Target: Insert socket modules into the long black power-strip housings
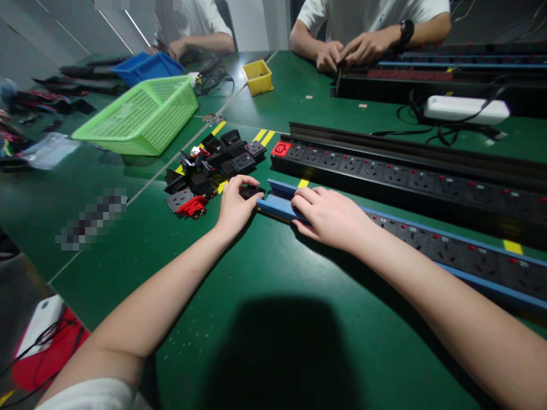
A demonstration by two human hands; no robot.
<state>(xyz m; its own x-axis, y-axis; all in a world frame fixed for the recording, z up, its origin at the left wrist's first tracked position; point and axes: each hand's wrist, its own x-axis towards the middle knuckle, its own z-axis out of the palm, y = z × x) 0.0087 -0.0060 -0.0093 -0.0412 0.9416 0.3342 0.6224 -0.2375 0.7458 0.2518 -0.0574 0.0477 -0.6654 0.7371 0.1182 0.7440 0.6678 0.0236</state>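
Observation:
My left hand [234, 206] pinches a black socket module [251, 192] between thumb and fingers, right at the open left end of a blue channel rail [277, 206]. Fingers of my right hand [331, 216] wrap over that same rail a little farther along, hiding part of its inside. To the right of this hand the rail is filled with a row of black numbered sockets [419, 234]. Beyond my left hand lies a loose pile of black socket modules [241, 162], with a red module [193, 206] at its near edge.
Behind the rail lies a black power strip [363, 168] with a red end socket. A green basket [141, 117], blue bin [147, 67] and small yellow box [258, 77] stand farther back. Two people sit opposite; one person's hands [363, 51] work at another strip. A white strip [465, 109] trails cables.

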